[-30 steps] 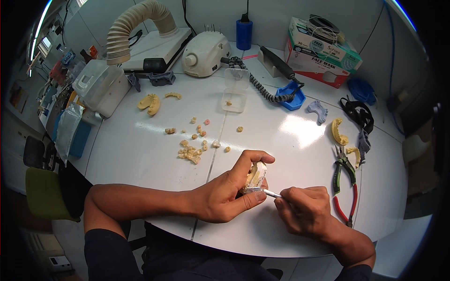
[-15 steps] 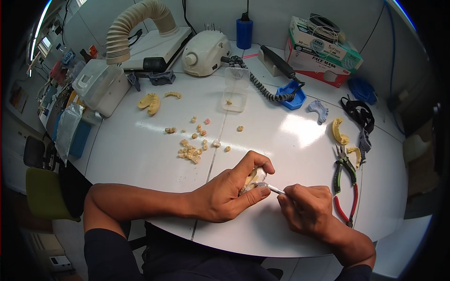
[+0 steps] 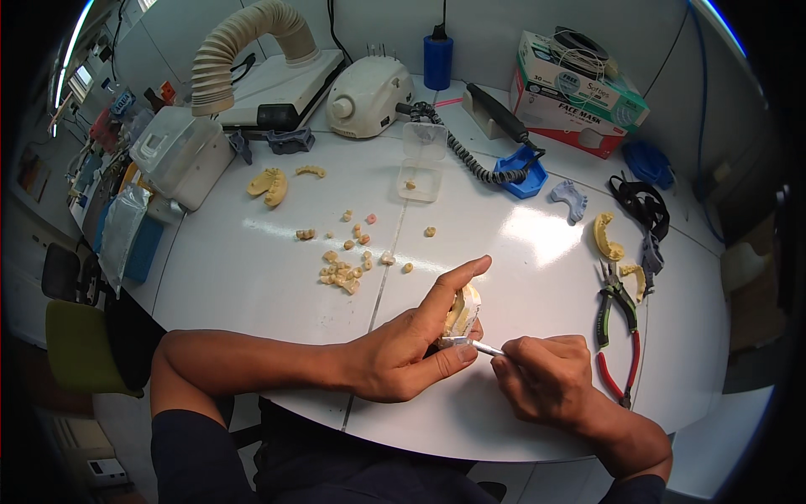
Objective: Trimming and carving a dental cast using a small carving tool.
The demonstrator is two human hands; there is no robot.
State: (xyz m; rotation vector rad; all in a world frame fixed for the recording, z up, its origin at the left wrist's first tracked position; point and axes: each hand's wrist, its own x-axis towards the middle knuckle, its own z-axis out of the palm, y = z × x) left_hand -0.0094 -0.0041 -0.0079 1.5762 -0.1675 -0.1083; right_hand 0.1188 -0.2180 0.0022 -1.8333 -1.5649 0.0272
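Near edge of desk [image 3: 252,307], centre: left hand [image 3: 405,357] cradles a small cream-and-white dental cast [image 3: 463,314], thumb along its near side, index finger stretched out past the top, other fingers mostly hidden behind. Right hand [image 3: 550,374], just beside, is closed pen-fashion on a slim silvery tool [image 3: 489,348]. Tool's tip lies at the cast's lower edge, close to the left thumb; whether it touches cast or only thumb is too small to tell.

Handling, by judgement: cast looks light, rigid, plaster-like, likely dry rather than slippery, brittle at the tooth edges. Best held by the thick base and outer sides, pressure spread, ridge left free. Tool seems thin, stiff and light; a hold low on the shaft, near the tip, should steady it, with the thumb kept off its line.

Beyond the hands: pliers [image 3: 621,302] to the right, jaws pointing away; loose tooth-like pieces [image 3: 339,275] heaped and scattered left of centre. Farther: yellow arch cast [image 3: 606,238] at right, blue-grey arch [image 3: 572,202] near it, clear lidded box [image 3: 418,186] standing open with one piece inside, yellow cast [image 3: 270,186] at left. Farthest: white control unit [image 3: 364,99], corded black handpiece [image 3: 497,115] on its rest, ribbed hose [image 3: 210,74] bending down at left
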